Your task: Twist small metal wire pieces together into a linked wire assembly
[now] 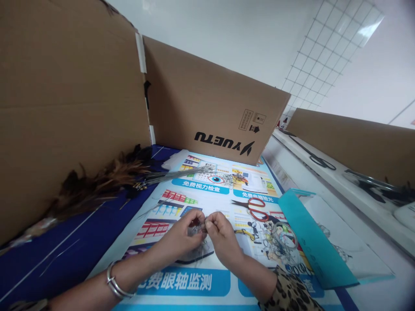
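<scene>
My left hand (188, 235), with a silver bangle on its wrist, is closed in a pinch near the middle of the printed sheet. My right hand (223, 238) meets it there, thumb and fingertips also pinched together. Between the fingertips is something small and dark that I cannot make out; thin, clear or wiry strands hang below my left fingers. Scissors (252, 205) with red-orange handles lie open just beyond my right hand. Right of that hand are a yellow-handled tool (245, 233) and a tangle of thin wire and rings (281, 242).
A bundle of straight thin wires (177, 174) and brown feathers (94, 185) lie at the left. Cardboard walls (201, 99) stand at the back and left. A turquoise box (303, 242) with small wire pieces inside sits at the right, beside a white ledge (324, 172).
</scene>
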### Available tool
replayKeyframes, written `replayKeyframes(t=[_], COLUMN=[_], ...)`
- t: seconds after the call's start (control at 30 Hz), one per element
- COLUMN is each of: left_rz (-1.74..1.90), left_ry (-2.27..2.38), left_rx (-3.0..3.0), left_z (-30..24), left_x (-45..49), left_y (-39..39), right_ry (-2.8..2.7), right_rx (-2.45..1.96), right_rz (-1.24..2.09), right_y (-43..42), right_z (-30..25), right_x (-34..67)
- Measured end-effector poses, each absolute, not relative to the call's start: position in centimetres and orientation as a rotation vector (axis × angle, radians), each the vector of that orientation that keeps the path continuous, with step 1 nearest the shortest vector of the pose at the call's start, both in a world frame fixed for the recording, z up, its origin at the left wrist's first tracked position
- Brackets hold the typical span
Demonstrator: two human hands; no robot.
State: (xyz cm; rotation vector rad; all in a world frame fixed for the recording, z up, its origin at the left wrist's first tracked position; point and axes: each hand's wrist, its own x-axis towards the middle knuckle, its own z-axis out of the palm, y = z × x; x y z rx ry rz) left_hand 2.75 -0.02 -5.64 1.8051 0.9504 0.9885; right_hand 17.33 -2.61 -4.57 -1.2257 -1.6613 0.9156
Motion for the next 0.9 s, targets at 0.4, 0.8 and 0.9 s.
replayKeyframes(t=[0.4, 0.8, 0.9], left_rz=[0.913, 0.822, 0.822], left_ry=[1.077, 0.844, 0.860], left_rx=[2.135, 2.090, 2.045], left_z=[-4.2, -3.2, -3.6], left_x=[2.1, 2.1, 2.1], left_y=[-0.7, -1.3, -1.1], right_ry=[-2.033, -2.105, -2.209], right_rx=[-1.225, -1.188, -1.191], right_rz=[0.011, -0.719, -0.500], right_y=[-1.6, 0.3, -0.2], right_z=[-4.0, -2.6, -2.7], right_x=[18.7, 21.8, 20.9])
